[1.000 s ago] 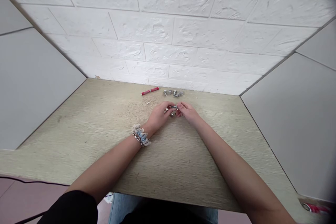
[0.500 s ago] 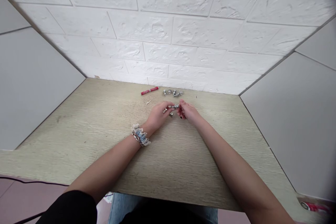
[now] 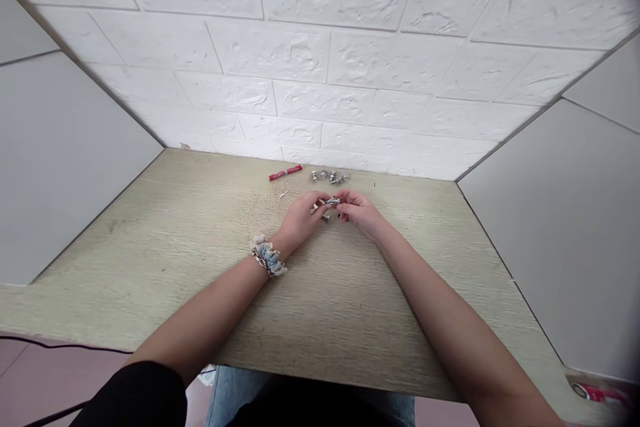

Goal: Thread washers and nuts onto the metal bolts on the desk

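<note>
My left hand [image 3: 301, 219] and my right hand [image 3: 359, 212] meet over the far middle of the wooden table [image 3: 200, 260]. Both pinch a small silver metal piece [image 3: 332, 201], like a bolt with a nut, held between their fingertips just above the table. Another small metal part [image 3: 326, 217] lies on the table under the hands. A cluster of several silver bolts and nuts [image 3: 329, 177] lies just beyond the hands near the wall. A frilly scrunchie and chain bracelet [image 3: 267, 257] sit on my left wrist.
A red marker [image 3: 285, 173] lies left of the metal cluster by the white brick wall. Grey side panels close in the table on both sides. A red object [image 3: 597, 392] shows at the bottom right edge. A black cable [image 3: 50, 347] runs below the table's front edge.
My right hand's fingers have shifted around the metal piece, as if turning it; the left hand has stayed in place holding it.
</note>
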The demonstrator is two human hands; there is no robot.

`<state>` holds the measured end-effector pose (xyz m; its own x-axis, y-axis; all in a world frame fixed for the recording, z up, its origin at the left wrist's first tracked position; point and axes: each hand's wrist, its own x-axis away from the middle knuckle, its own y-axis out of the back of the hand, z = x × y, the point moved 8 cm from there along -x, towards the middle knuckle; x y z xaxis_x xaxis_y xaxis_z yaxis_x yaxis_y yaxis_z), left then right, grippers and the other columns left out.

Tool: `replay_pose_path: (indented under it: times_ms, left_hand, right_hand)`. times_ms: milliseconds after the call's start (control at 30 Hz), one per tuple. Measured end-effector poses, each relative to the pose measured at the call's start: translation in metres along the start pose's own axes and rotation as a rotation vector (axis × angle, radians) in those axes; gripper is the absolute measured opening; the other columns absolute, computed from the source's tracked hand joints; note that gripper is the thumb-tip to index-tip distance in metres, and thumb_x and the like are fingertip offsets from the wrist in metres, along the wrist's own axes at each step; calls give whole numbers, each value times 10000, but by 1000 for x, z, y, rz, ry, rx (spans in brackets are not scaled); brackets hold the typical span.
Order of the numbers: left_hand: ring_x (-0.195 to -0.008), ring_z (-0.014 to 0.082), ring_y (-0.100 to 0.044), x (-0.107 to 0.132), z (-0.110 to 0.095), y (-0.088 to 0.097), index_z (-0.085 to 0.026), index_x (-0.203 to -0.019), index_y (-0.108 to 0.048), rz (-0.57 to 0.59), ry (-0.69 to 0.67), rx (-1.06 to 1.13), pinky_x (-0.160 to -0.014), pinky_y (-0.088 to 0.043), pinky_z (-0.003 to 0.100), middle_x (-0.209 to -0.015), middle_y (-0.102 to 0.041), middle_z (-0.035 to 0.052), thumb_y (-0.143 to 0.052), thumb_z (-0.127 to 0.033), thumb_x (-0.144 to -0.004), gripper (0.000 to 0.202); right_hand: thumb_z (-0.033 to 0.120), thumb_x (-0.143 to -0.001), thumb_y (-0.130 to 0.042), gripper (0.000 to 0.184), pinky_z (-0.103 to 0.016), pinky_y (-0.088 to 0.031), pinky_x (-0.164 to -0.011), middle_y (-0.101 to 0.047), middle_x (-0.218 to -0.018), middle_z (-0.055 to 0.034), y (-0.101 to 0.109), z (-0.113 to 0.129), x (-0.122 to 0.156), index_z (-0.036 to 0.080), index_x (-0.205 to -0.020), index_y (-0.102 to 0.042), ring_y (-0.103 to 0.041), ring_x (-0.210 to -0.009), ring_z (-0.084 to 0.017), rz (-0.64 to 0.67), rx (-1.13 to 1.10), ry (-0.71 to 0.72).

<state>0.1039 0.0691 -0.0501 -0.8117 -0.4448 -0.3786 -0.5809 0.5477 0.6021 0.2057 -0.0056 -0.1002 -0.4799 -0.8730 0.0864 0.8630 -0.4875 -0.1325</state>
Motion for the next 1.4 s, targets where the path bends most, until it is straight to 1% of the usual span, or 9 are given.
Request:
replay_pose_path:
  times_ms: [167, 267, 500, 633, 767, 967, 1133, 1267, 1400]
  left_hand:
    - [-732, 121, -591, -1, 2, 0, -194, -950, -597, -6, 15, 20, -700, -482, 253, -857, -654, 9, -545, -241, -817, 150]
    - [-737, 122, -591, -1, 2, 0, -194, -938, -599, -8, 12, 28, -709, -484, 258, -858, -653, 10, -545, -262, -818, 148]
    - [-750, 130, -594, -1, 0, -1, -184, -943, -591, 4, 1, 34, -710, -481, 268, -846, -650, 19, -550, -253, -814, 152]
    - [-750, 127, -589, -2, -2, 1, -183, -925, -594, 12, 1, 10, -710, -474, 258, -836, -647, 11, -548, -246, -816, 135]
    - [-730, 120, -585, -2, -1, 2, -187, -918, -597, 9, 16, 25, -703, -474, 251, -844, -649, 6, -548, -244, -816, 127]
    - [-729, 123, -586, -1, 0, 1, -191, -932, -598, 4, 39, 37, -703, -476, 256, -853, -651, 6, -557, -231, -808, 137]
    - [-722, 118, -587, -1, 0, 1, -194, -922, -598, 4, 27, 47, -702, -474, 248, -827, -650, -1, -552, -243, -813, 128]
    - [-739, 118, -588, 0, -3, 2, -191, -935, -595, -5, -8, 28, -704, -473, 244, -847, -646, 4, -553, -236, -812, 138]
    - [-749, 122, -590, 0, -3, 2, -192, -932, -595, 0, -21, 13, -708, -473, 245, -838, -645, 3, -564, -260, -808, 145]
  right_hand:
    - [201, -600, -553, 336, -181, -334, -405, -595, -749, 28, 3, -2, -1, 204, -936, -541, -470, -489, -64, -52, 12, -27]
    - [332, -693, -527, 210, -191, -298, -363, -584, -691, 11, 1, -2, -1, 185, -839, -562, -441, -443, -68, -63, 85, -50]
    - [626, -755, -449, 491, -208, -277, -349, -517, -537, -11, -1, -4, -1, 165, -604, -528, -405, -403, -71, -92, 217, -77]
    - [546, -746, -515, 393, -193, -294, -355, -546, -604, -8, -2, -2, -1, 164, -660, -545, -424, -427, -64, -48, 204, -69]
    - [324, -702, -558, 218, -187, -367, -411, -595, -734, 3, -3, 1, -1, 187, -872, -568, -467, -479, -62, -12, 165, -35]
    - [122, -564, -470, 380, -181, -367, -412, -601, -812, 18, 3, -4, -5, 213, -927, -531, -500, -498, -66, -51, 67, -41]
    - [295, -714, -495, 156, -189, -334, -373, -587, -692, -5, 2, -7, -5, 179, -800, -552, -478, -450, -75, -71, 76, -68]
    - [580, -751, -477, 440, -196, -319, -365, -537, -592, -17, -3, -6, -4, 157, -642, -530, -446, -431, -71, -53, 114, -51]
    - [600, -722, -511, 453, -197, -339, -386, -525, -579, -10, -3, -6, -3, 158, -620, -522, -447, -439, -69, -34, 140, -57]
